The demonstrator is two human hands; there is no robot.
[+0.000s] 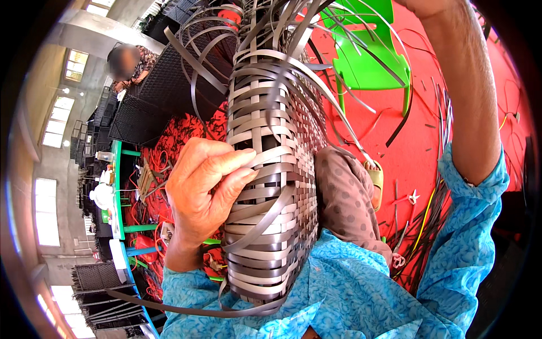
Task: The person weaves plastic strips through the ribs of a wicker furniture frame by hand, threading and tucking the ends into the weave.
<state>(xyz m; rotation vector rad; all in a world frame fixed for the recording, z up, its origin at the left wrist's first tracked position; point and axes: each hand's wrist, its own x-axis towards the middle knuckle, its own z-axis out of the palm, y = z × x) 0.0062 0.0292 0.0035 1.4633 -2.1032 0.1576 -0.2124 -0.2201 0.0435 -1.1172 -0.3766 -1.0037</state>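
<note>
A long woven piece [271,209] of flat grey, brown and pale strips lies across my lap, its narrow ribbed side turned up. At the left edge of that side, my left hand [197,183] pinches a pale flat strip [274,155] between thumb and forefinger. Beside the fingers, dark gaps show between the crossing strips. Loose strip ends [265,62] fan out from the far end. My right arm reaches far to the upper right; only part of my right hand [437,7] shows at the top edge, its fingers out of sight.
A green plastic chair [372,68] stands on the red floor at the far right. Long dark strips [432,226] and scissors [414,197] lie right of my leg. Beyond a large dark woven piece [164,85] is another person [132,65]. A green-edged table [117,192] stands left.
</note>
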